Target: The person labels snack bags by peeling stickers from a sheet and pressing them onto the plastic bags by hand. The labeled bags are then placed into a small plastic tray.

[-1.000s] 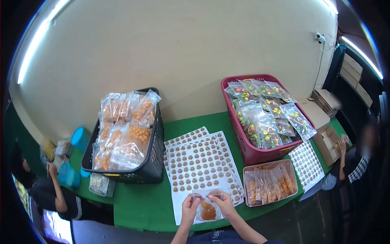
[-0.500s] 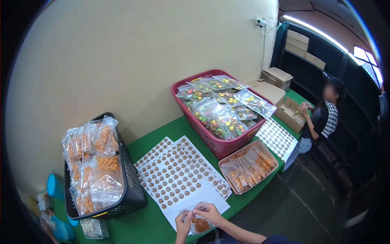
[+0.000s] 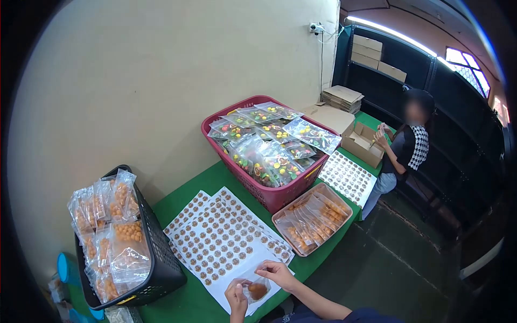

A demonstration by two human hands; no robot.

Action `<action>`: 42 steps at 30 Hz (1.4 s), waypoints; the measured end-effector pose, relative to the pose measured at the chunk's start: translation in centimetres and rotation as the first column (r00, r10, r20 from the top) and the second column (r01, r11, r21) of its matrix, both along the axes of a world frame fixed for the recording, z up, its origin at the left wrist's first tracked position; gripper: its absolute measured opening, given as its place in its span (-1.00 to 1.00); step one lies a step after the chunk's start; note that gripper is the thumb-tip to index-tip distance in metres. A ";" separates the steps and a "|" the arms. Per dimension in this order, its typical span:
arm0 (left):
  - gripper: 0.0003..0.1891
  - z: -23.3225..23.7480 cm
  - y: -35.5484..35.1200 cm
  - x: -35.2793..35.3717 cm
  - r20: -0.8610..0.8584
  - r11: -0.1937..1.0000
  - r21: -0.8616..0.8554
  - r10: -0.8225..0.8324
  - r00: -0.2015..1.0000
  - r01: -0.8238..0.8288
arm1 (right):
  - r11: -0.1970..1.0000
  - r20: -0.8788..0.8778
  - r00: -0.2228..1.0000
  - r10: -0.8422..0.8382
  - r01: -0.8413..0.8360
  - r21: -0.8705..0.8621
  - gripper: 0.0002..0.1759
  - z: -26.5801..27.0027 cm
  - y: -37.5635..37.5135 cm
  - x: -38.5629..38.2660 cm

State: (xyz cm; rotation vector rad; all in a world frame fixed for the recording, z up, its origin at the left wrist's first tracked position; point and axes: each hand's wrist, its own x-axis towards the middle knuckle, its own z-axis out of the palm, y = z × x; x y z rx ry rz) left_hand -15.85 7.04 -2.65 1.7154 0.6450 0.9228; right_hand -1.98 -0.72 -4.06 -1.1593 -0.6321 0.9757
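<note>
A small clear plastic bag with orange-brown pieces at its bottom is held over the front of the sticker sheets. My left hand grips its left side, fingers closed. At the upper right corner of the bag, my right hand pinches the top edge between thumb and fingers. Beneath and beyond both hands lie several white sheets of round brown stickers, overlapping on the green table.
To the left stands a black basket of bags with orange balls. A maroon basket of bags with colourful sweets is further back. A shallow tray of orange bags sits at right. Beyond, a person works beside an open cardboard box.
The view has swung to the right. My right hand has moved apart from my left along the bag's top edge. The bag's contents look more bunched together.
</note>
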 end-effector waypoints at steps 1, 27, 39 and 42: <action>-0.58 -0.1 0.1 0.1 0.006 1.000 0.006 0.016 1.000 -0.016 | 0.999 0.038 0.999 0.036 -0.036 0.010 -0.87 0.3 0.3 0.3; -0.60 -0.2 -7.0 27.3 0.035 0.946 -0.290 -0.142 0.989 0.146 | 0.984 0.210 0.966 0.153 -0.130 -0.123 -0.58 3.9 -12.7 30.0; -0.25 -3.2 -12.5 38.9 -0.405 0.972 -0.217 -0.169 0.899 0.086 | 0.830 0.805 0.589 0.073 0.411 -0.376 -0.60 0.6 -15.9 37.7; -0.26 -3.5 -12.7 39.1 -0.327 0.920 -0.383 -0.217 0.920 0.081 | 0.853 0.830 0.554 0.060 0.404 -0.331 -0.59 -0.8 -15.6 37.6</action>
